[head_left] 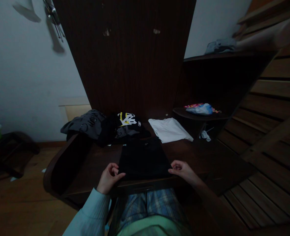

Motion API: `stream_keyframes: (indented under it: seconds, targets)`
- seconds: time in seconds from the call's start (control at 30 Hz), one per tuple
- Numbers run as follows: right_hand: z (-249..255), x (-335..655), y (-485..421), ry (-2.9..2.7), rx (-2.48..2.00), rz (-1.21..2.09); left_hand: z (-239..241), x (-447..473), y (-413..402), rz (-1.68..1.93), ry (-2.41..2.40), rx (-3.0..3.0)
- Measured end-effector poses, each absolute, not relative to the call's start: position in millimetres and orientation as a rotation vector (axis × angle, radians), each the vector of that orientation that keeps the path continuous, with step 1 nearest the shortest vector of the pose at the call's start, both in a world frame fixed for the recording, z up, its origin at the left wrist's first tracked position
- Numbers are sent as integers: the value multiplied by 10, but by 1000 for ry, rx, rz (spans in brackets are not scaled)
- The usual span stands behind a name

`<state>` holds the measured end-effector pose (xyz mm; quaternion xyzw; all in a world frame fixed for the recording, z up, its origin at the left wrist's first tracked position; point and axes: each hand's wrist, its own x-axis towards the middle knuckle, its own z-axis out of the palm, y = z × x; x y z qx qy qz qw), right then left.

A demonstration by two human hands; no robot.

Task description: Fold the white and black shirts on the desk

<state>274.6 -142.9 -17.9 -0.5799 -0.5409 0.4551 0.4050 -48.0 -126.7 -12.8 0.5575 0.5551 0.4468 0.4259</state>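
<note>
While the black cloth (144, 160) lies flat on the bench (187, 155), the left grip (108, 178) pinches its near left corner, closed, and the right grip (182, 171) likewise its near right; white cloth (170, 130) lies beyond it, rightward.

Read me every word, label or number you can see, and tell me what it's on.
Nothing reads for certain.
Gray garment: dark lettering, too blurred.
Printed black garment: white and yellow print, too blurred.
Folded black garment: pale marks near far edge, too small.
</note>
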Motion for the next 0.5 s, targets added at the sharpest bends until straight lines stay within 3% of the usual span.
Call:
stream_keyframes:
  seconds: [0.2,0.5]
  targets:
    - [-83,2702,-1323,-1300,-1355,1279,-75,-491,-1216,1002,1279,1301]
    - [-189,2664,-1206,-1256,-1359,1197,-268,-442,-1199,1219,1370,1398]
